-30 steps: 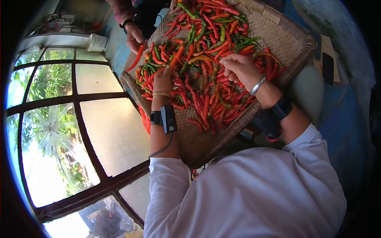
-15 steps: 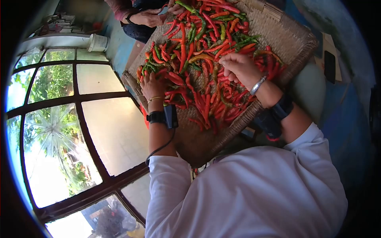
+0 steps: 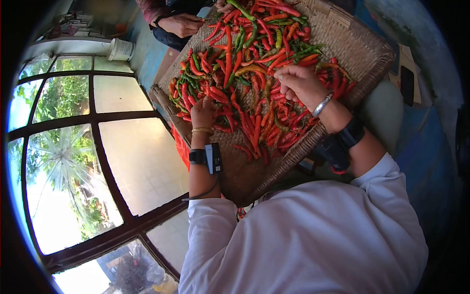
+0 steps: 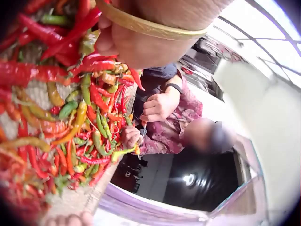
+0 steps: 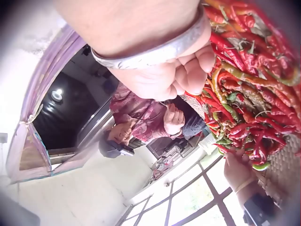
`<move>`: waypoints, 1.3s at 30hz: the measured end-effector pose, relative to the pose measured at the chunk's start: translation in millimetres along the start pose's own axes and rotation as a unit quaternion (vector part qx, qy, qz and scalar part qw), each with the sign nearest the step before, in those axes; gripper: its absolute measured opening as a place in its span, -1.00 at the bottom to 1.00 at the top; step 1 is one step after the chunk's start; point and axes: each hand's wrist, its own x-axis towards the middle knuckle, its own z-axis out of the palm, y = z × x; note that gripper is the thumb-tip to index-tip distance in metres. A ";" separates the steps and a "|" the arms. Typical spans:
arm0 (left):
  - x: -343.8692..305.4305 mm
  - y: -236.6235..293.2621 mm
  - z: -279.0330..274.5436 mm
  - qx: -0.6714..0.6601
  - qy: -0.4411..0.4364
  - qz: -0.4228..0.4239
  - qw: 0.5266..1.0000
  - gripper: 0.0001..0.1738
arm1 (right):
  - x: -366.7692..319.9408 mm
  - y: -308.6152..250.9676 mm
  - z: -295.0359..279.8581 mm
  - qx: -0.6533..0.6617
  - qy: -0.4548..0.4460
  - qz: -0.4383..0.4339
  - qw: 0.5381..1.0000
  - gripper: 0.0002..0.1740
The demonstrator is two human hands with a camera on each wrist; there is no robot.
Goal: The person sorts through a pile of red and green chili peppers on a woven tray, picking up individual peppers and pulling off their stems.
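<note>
Red, orange and green chili peppers [image 3: 257, 130] lie heaped over a woven tray [image 3: 364, 46]. My left hand [image 3: 202, 115] is on the near left part of the heap with its fingers curled. In the left wrist view, its fingertips pinch at the greenish stem end of a red chili pepper [image 4: 77, 37]; the hand hides part of the grip. My right hand [image 3: 302, 87] hovers over the right side of the heap. Its fingers are curled, thumb against forefinger, and no chili shows in it.
Across the tray sits another person, one hand [image 3: 181, 24] at the far left edge, the other at the far rim. Barred windows [image 3: 139, 161] stand along the left. A dark phone [image 3: 407, 84] lies beyond the tray's right edge, and a white bucket [image 3: 121, 51] stands behind.
My left hand lay spread on the peppers half a second ago; now it is nearer me, fingers curled. The right hand stays put. The other person's hand let go of a long red chili.
</note>
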 end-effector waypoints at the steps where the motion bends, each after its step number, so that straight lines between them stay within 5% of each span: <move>1: 0.0 1.0 0.8 0.000 -0.001 0.001 1.000 -0.67 | -0.2 -0.1 -0.3 0.002 -0.001 0.000 1.000 -0.78; 3: 1.1 3.8 2.7 -0.006 -0.116 -0.076 0.990 -0.72 | -1.7 -2.8 0.7 -0.003 0.004 0.000 1.000 -0.78; 7: 21.9 33.0 17.7 -0.031 -0.089 -0.033 0.995 -0.68 | -0.9 -1.5 0.5 -0.019 0.003 -0.003 1.000 -0.78; 9: 34.7 60.9 23.9 -0.167 -0.077 0.046 0.982 -0.60 | 0.4 0.7 -0.1 -0.019 0.001 -0.005 1.000 -0.78; 13: 64.5 57.7 24.1 -0.183 0.030 0.187 0.965 -0.61 | -1.9 -2.3 1.1 0.005 0.008 -0.011 1.000 -0.80; 14: 62.3 51.5 18.2 0.045 0.075 0.195 0.977 -0.61 | -1.2 -3.2 0.8 0.007 0.010 -0.014 1.000 -0.80; 16: 56.5 31.8 13.9 0.383 0.156 0.236 0.879 -0.57 | -0.9 -1.5 0.6 0.011 0.005 -0.006 1.000 -0.80; 20: 25.9 -1.1 17.7 0.464 0.203 0.202 0.838 -0.57 | 1.7 2.5 0.7 0.019 -0.009 -0.013 1.000 -0.80; 22: 16.6 -5.8 20.9 0.393 0.139 0.104 0.903 -0.54 | 0.6 2.1 1.5 0.014 -0.011 -0.009 1.000 -0.80; 25: 12.3 -3.8 30.1 0.406 0.153 0.074 0.898 -0.48 | -0.1 0.8 1.0 -0.004 -0.007 -0.013 1.000 -0.79; 33: 33.6 -31.9 8.0 0.352 0.089 0.120 0.924 -0.61 | -2.6 -1.1 -1.1 -0.046 -0.018 -0.010 0.999 -0.77; 35: 24.0 -23.1 4.8 0.014 0.010 -0.047 0.999 -0.77 | -3.2 -1.7 -0.7 -0.043 -0.014 -0.005 0.999 -0.77; 39: 13.7 -1.8 2.1 -0.030 0.005 -0.040 0.999 -0.80 | -3.6 -2.3 -0.1 -0.008 -0.004 -0.012 1.000 -0.79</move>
